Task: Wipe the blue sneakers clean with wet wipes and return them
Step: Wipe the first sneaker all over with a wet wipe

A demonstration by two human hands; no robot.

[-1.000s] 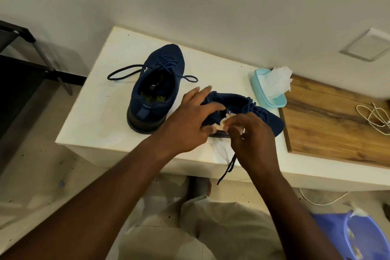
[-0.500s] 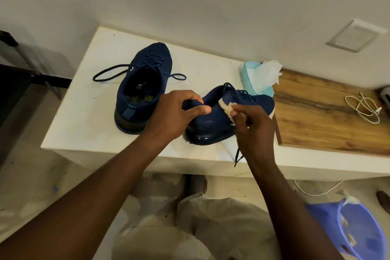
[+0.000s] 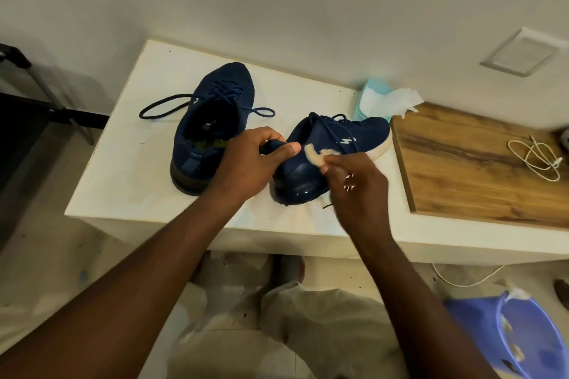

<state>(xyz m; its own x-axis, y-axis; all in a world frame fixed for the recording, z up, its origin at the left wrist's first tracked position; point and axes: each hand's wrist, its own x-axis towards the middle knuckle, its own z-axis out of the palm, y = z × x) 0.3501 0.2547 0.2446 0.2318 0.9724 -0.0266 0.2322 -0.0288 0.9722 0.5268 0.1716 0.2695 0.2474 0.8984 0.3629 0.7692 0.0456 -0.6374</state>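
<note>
Two navy blue sneakers sit on a white table point(image 3: 123, 169). The left sneaker point(image 3: 212, 120) stands upright with its laces spread loose. The right sneaker point(image 3: 332, 148) is tipped on its side, heel toward me. My left hand point(image 3: 249, 163) grips its heel collar. My right hand point(image 3: 354, 178) pinches a soiled, crumpled wet wipe point(image 3: 317, 157) against the sneaker's side near the heel. A light blue pack of wet wipes point(image 3: 374, 98), with a white wipe sticking out, lies behind the right sneaker's toe.
A wooden board point(image 3: 477, 169) covers the table's right part, with a coiled white cable point(image 3: 535, 160) on it. A purple bucket point(image 3: 523, 338) holding used wipes stands on the floor at lower right. A black frame point(image 3: 24, 120) is at the left.
The right sneaker has been turned from lying under my hands to resting on its side with its heel toward me. My right hand has slid the wipe back toward the heel.
</note>
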